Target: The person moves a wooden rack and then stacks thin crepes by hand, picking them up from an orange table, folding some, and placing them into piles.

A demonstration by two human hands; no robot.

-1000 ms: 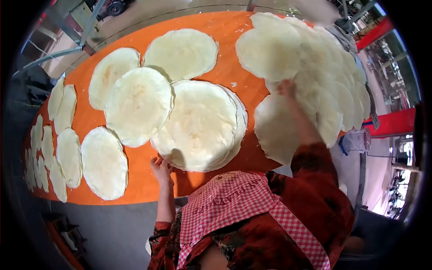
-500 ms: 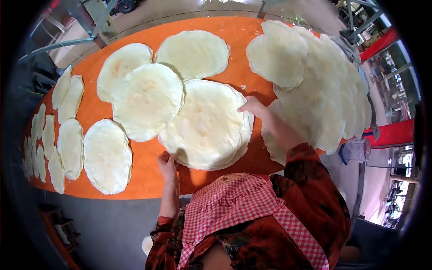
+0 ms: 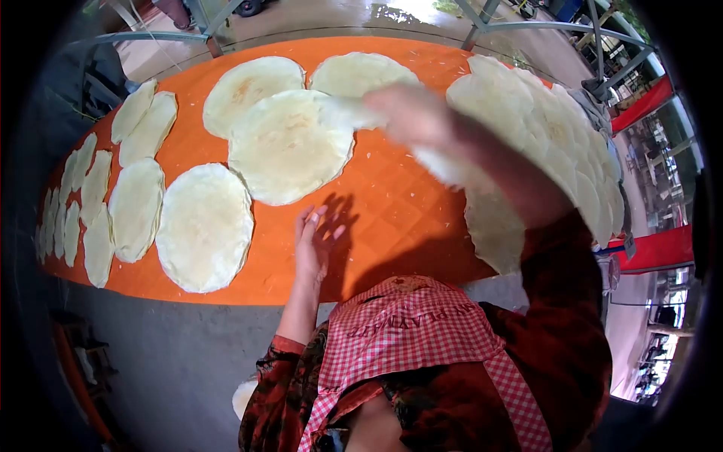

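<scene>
Orange counter (image 3: pixel 384 226) carries everything: flat pale rounds from end to end. Biggest mass is the layered spread (image 3: pixel 557 158) at the right end, sheets overlapping, right forearm crossing above its near-left part. Checked apron (image 3: pixel 410 331) sits at the near edge. Centre round (image 3: pixel 290 151) lies flat, lapping over the near-right part of the back-left round (image 3: pixel 252 89); back-right round (image 3: pixel 365 69) is just behind it. Front-left round (image 3: pixel 205 226) is just beside it, can't tell if edges touch. More rounds (image 3: pixel 137 215) toward the left end, some in overlapping pairs.

Right hand (image 3: pixel 418 113): motion-blurred, raised over the far middle. Grip looks narrow, pinched on a pale sheet (image 3: pixel 352 113) at the centre round's right edge; sheet's outline too smeared to read. Left hand (image 3: pixel 315 241): grip wide, fingers spread, holding nothing, just off the centre round's near edge.
</scene>
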